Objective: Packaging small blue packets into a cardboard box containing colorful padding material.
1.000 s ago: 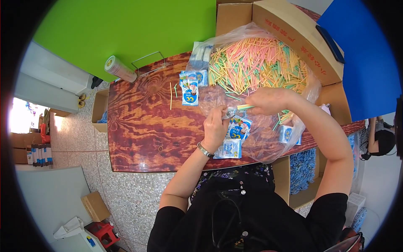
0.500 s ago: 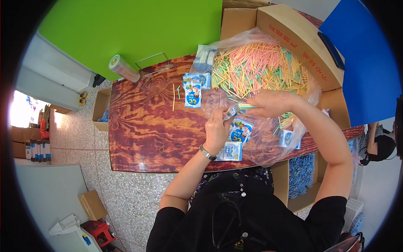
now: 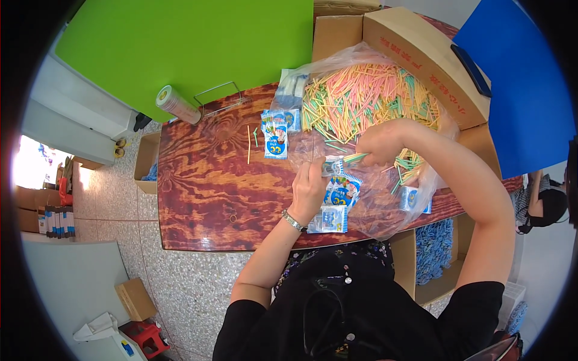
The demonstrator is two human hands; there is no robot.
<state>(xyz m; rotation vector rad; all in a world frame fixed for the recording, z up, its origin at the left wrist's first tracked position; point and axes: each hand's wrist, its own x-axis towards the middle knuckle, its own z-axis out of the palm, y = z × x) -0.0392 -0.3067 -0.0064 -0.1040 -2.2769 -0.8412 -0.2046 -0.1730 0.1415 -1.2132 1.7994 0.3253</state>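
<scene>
The left hand [image 3: 309, 188] holds a small, crinkly blue-and-white packet [image 3: 332, 168] pinched over the glossy, wavy-grained table [image 3: 205, 204]; the right hand's [image 3: 383, 144] fingers pinch slim pastel sticks [image 3: 355, 157] at its right end (whether inside, I cannot tell). Beyond, a loose, many-coloured heap [image 3: 367, 96] lies on filmy plastic [image 3: 430, 174].

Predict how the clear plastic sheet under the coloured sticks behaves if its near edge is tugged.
The clear plastic sheet looks thin and wrinkled, so it's probably floppy and light. It'd likely bunch up rather than slide flat, since its edge is creased. Loose coloured sticks are heaped on it, so some may shift.
</scene>
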